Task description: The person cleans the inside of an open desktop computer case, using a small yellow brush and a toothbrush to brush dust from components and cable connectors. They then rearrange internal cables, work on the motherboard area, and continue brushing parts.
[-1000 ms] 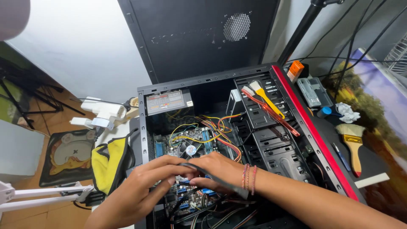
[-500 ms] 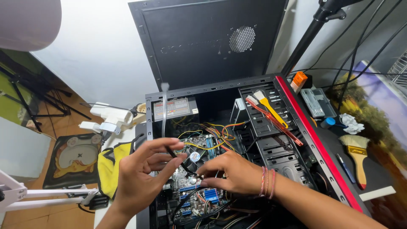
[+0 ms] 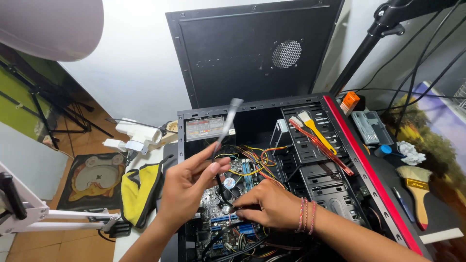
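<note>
1. Head view: an open black computer case [image 3: 310, 160] with a red side edge lies flat on the desk, its detached side panel [image 3: 252, 48] leaning against the white wall behind.
2. Inside the case sit a motherboard [image 3: 228, 218] with blue slots, a tangle of yellow, orange and black wires [image 3: 252, 162], and a power supply [image 3: 206, 128] with a pale label at the far corner.
3. On the drive bays [image 3: 320, 155] lie a yellow-handled brush [image 3: 315, 128] and a red-handled tool [image 3: 320, 145], side by side.
4. The left hand [image 3: 187, 187] is raised over the case's left edge, fingers pinched together on a thin grey tool [image 3: 225, 123] that tilts up and away; its upper end is blurred.
5. The right hand [image 3: 267, 206], threads at the wrist, rests low on the motherboard, fingertips [image 3: 238, 212] pressed together at a small part just beside a round fan hub [image 3: 229, 183]; what they grip cannot be told.
6. Right of the case lie a wide paintbrush [image 3: 417, 189], a crumpled white wipe [image 3: 407, 153], a blue cap [image 3: 385, 149] and an orange box [image 3: 349, 102].
7. Left of the case, a yellow cloth [image 3: 138, 189] hangs at the desk edge.
</note>
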